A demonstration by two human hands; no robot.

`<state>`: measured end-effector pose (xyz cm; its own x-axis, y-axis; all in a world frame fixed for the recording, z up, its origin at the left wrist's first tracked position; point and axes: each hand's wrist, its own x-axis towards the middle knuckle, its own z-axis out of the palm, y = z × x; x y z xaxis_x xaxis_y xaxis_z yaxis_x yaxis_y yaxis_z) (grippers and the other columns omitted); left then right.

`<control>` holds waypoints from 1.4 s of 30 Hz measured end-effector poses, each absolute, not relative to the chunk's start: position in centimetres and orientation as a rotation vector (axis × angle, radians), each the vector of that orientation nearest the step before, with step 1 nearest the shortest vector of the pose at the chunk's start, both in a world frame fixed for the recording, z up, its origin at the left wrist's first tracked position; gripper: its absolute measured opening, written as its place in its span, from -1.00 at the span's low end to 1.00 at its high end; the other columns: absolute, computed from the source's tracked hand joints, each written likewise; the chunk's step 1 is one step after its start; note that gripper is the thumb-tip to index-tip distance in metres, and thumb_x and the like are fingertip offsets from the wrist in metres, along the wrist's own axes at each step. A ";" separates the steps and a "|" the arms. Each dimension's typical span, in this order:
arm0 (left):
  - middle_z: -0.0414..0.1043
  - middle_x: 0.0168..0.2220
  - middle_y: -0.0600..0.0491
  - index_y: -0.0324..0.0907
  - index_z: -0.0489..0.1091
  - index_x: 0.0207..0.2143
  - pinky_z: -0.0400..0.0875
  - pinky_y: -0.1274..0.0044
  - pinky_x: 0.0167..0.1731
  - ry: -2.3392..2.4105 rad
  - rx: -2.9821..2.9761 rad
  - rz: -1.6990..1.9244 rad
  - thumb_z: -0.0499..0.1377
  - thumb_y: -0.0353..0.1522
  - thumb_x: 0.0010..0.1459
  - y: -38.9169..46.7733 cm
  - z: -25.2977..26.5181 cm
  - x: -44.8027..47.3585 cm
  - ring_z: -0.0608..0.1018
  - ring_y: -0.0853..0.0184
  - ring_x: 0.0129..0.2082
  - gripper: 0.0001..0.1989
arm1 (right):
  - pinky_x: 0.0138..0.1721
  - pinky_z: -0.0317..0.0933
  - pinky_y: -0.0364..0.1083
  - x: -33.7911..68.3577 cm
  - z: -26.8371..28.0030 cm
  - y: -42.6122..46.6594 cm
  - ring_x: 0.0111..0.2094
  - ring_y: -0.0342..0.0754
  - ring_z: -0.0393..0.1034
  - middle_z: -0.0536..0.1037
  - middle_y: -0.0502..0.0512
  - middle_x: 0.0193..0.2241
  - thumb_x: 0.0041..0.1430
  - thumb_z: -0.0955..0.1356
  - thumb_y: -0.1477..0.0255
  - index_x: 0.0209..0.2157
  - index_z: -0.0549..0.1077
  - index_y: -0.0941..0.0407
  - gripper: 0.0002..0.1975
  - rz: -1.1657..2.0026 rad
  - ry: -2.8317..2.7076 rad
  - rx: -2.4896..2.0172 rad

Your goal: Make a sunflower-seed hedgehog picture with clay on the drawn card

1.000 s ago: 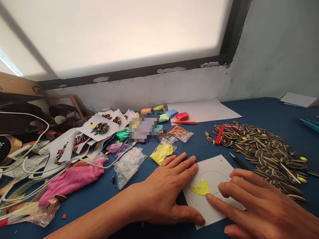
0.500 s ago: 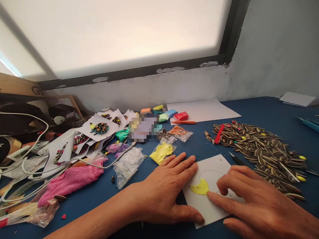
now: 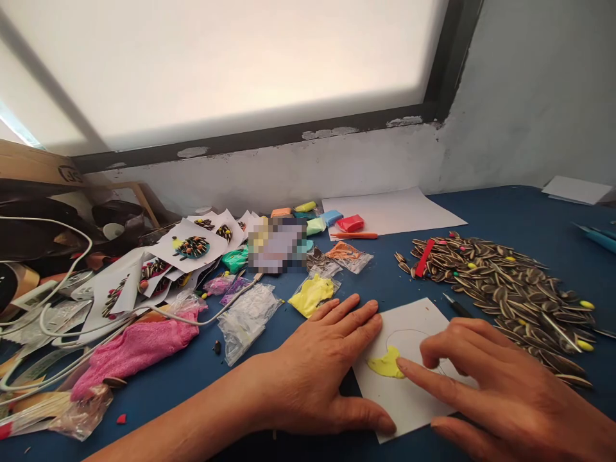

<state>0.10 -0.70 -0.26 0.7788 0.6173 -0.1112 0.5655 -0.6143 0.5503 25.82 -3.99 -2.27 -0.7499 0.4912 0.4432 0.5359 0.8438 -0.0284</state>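
A white sheet of paper point(image 3: 409, 410) lies on the blue table, with a curved pencil outline drawn on it. Flattened yellow modelling clay point(image 3: 385, 364) covers the left part of that outline. My left hand point(image 3: 327, 366) rests flat, fingers stretched, its fingertips and thumb at the paper's left and lower edges. The index fingertip of my right hand point(image 3: 500, 385) touches the right edge of the clay. Its other fingers are bent and apart, and no tool is in them. Part of the outline is hidden behind the right hand.
Sunflower seeds point(image 3: 505, 282) are heaped at the right, with a dark pen-like tool point(image 3: 456, 305) beside them. Beyond my left hand lies a bag of yellow clay point(image 3: 314, 295). Finished seed pictures point(image 3: 192, 244), a pink cloth point(image 3: 139, 343) and a white cable point(image 3: 183, 317) crowd the left.
My right index fingertip has shifted slightly left and up along the clay's edge, and the clay's right edge looks pressed inward. My left hand has stayed in place.
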 end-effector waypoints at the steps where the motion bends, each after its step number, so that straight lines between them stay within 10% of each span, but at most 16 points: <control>1: -0.28 0.40 -0.03 -0.15 -0.11 0.39 -0.22 0.19 0.35 0.884 2.394 0.117 0.14 0.14 0.11 -0.7 -0.3 0.1 -0.15 0.06 0.40 -0.03 | -0.09 0.21 0.03 25.8 -2.1 -4.0 -0.22 0.00 0.39 0.48 0.09 -0.25 0.25 0.34 0.35 0.03 0.43 0.04 -0.69 -0.154 -2.575 -0.762; 42: -0.24 0.40 -0.08 -0.20 -0.08 0.38 -0.18 0.15 0.34 0.846 2.449 0.142 0.17 0.06 0.14 -0.5 -0.5 0.1 -0.15 0.05 0.40 -0.07 | -0.15 0.32 0.00 22.2 -1.0 -3.9 -0.17 0.05 0.44 0.57 0.18 -0.17 0.03 0.47 0.27 -0.12 0.54 0.09 -0.64 -0.233 -2.549 -0.806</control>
